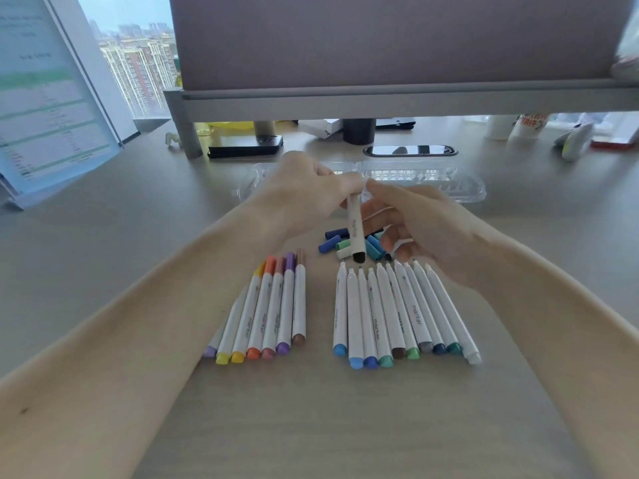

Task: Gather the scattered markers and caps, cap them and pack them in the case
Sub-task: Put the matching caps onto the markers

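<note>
Head view, single frame.

Left hand (304,193): raised above the table (103,236), grip clenched round the upper end of a white marker (355,229). The barrel hangs nearly upright with its black end lowest, just over the cap pile. Print on the barrel reads "marker".

Right hand (427,226): beside the same marker, index fingertip meeting its upper end next to the left thumb, other fingers loosely curled. Cannot tell whether this grip pinches anything.

Loose caps (337,242): small heap on the table under the hands, in navy, blue, teal, green and white.

Capped markers (268,305): a tight row at near left, caps pointing away, in yellow, orange, pink, purple and brown. "marker" is legible on two barrels.

Uncapped markers (394,312): a second row at near right, bare tips toward the cap heap. End plugs are blue, green, brown, grey, navy, teal and white. "marker" is legible on several.

Clear case (425,183): lying open on the table beyond the hands, apart from both rows.

Behind it: black phone (245,146) and a paper cup (529,126) whose red lettering is unreadable.
</note>
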### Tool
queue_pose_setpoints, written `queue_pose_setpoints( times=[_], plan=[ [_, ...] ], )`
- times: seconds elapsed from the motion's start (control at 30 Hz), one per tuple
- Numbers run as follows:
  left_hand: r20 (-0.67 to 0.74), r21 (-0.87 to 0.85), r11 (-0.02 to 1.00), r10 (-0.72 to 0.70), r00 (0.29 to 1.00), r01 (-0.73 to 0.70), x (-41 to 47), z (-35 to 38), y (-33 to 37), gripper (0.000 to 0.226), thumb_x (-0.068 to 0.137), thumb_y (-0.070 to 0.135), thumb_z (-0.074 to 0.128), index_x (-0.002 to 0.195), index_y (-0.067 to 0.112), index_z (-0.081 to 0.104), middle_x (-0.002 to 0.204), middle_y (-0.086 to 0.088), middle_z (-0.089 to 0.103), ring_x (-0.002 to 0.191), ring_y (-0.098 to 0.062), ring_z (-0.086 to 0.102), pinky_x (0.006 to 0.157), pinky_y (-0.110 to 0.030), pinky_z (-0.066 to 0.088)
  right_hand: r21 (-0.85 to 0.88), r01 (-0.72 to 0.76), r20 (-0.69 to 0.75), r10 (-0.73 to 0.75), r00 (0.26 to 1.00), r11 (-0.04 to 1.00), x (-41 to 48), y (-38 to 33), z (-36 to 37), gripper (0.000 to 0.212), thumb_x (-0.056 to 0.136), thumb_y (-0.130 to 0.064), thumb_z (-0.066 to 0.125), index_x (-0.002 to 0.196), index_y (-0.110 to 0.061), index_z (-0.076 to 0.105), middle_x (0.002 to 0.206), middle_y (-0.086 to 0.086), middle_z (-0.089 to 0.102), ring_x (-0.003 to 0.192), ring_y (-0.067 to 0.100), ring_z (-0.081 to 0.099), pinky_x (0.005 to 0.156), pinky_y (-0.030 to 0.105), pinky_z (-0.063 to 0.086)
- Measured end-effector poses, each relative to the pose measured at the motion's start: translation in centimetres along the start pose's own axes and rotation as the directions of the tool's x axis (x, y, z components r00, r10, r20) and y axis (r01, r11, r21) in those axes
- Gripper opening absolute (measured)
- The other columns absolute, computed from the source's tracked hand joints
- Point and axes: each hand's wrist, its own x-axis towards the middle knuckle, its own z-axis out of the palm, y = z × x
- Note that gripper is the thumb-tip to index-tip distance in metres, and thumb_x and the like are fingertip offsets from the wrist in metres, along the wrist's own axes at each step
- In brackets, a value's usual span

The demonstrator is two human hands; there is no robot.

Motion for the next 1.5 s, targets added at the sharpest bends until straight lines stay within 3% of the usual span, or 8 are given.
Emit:
queue_pose_setpoints(
  times=[0.17, 0.33, 0.43, 0.6, 0.9, 1.03, 1.23, 1.5],
  plan=[
    [0.078, 0.004, 0.999, -0.033, 0.996, 0.033, 2.5, 2.6, 0.5, 0.049, 0.09, 0.043, 0.066, 0.097, -0.005, 0.073, 0.092, -0.013, 0.062, 0.084, -0.019, 0.05, 0.064, -0.025, 0.041, 0.117, 0.048, 0.173, -0.068, 0.983, 0.992, -0.9, 1.4, -2.2, 0.039, 0.1, -0.041, 0.058, 0.106, -0.008, 0.077, 0.088, 0.002, 0.078, 0.06, 0.01, 0.049, 0.059, 0.023, 0.042],
    [0.162, 0.004, 0.999, 0.046, 0.986, -0.047, 3.4, 3.6, 0.6, 0.028, 0.098, 0.043, 0.064, 0.092, 0.019, 0.077, 0.084, 0.009, 0.063, 0.083, -0.007, 0.056, 0.08, -0.029, 0.046, 0.104, 0.053, -0.018, -0.052, 0.998, 0.993, -0.4, 3.3, -4.2, 0.028, 0.101, -0.032, 0.061, 0.092, -0.015, 0.081, 0.072, 0.0, 0.068, 0.061, 0.011, 0.045, 0.058, 0.023, 0.039],
    [0.238, 0.24, 0.965, 0.046, 0.97, -0.105, 4.5, 3.3, -0.3, 0.013, 0.094, 0.033, 0.071, 0.1, 0.023, 0.076, 0.098, 0.009, 0.07, 0.095, -0.008, 0.062, 0.083, -0.029, 0.049, 0.18, 0.058, -0.163, -0.029, 0.986, 0.982, 0.0, 4.4, -4.5, 0.03, 0.101, -0.034, 0.063, 0.089, -0.012, 0.079, 0.068, -0.004, 0.069, 0.056, 0.01, 0.04, 0.047, 0.017, 0.034],
    [0.35, 0.499, 0.851, -0.022, 0.937, -0.166, 5.7, 3.4, 0.2, 0.005, 0.09, 0.028, 0.075, 0.093, 0.025, 0.075, 0.088, 0.008, 0.073, 0.088, -0.01, 0.067, 0.069, -0.025, 0.05, 0.14, 0.155, -0.312, -0.105, 0.944, 0.978, 0.1, 4.3, -4.8, 0.03, 0.103, -0.035, 0.06, 0.088, -0.016, 0.079, 0.062, -0.008, 0.067, 0.044, 0.001, 0.042, 0.042, 0.012, 0.034],
    [0.387, 0.594, 0.784, -0.084, 0.918, -0.179, 6.5, 4.6, 0.9, 0.017, 0.093, 0.031, 0.073, 0.099, 0.016, 0.079, 0.095, 0.0, 0.074, 0.091, -0.016, 0.066, 0.068, -0.025, 0.051, 0.067, 0.187, -0.27, -0.162, 0.949, 0.98, -0.1, 4.7, -4.8, 0.028, 0.102, -0.038, 0.06, 0.09, -0.021, 0.079, 0.065, -0.006, 0.068, 0.057, 0.008, 0.048, 0.05, 0.017, 0.038],
    [0.34, 0.518, 0.833, 0.008, 0.941, -0.195, 5.6, 3.7, 0.6, 0.019, 0.1, 0.034, 0.064, 0.1, 0.019, 0.074, 0.09, 0.005, 0.072, 0.087, -0.013, 0.064, 0.066, -0.025, 0.047, -0.086, 0.232, -0.261, -0.247, 0.933, 0.969, 0.0, 5.3, -4.6, 0.024, 0.099, -0.04, 0.063, 0.086, -0.028, 0.08, 0.065, -0.007, 0.068, 0.061, 0.012, 0.047, 0.065, 0.029, 0.041],
    [0.008, 0.162, 0.961, 0.226, 0.974, -0.224, 0.1, 0.6, -3.0, 0.007, 0.1, 0.029, 0.062, 0.106, 0.026, 0.062, 0.093, 0.014, 0.074, 0.089, 0.001, 0.069, 0.084, -0.024, 0.054, -0.387, 0.31, -0.209, -0.41, 0.888, 0.868, -0.3, 5.4, -4.0, 0.012, 0.095, -0.045, 0.067, 0.095, -0.041, 0.078, 0.07, -0.015, 0.071, 0.054, 0.002, 0.055, 0.052, 0.018, 0.044],
    [-0.075, 0.099, 0.956, 0.285, 0.956, -0.277, -2.2, -0.1, -4.6, 0.007, 0.099, 0.025, 0.063, 0.105, 0.029, 0.064, 0.091, 0.017, 0.074, 0.09, 0.001, 0.069, 0.085, -0.032, 0.058, -0.584, 0.383, -0.092, -0.527, 0.845, 0.716, -0.9, 4.7, -3.1, 0.015, 0.093, -0.045, 0.068, 0.104, -0.043, 0.077, 0.078, -0.029, 0.068, 0.072, -0.009, 0.056, 0.056, 0.021, 0.039]
  ],
)
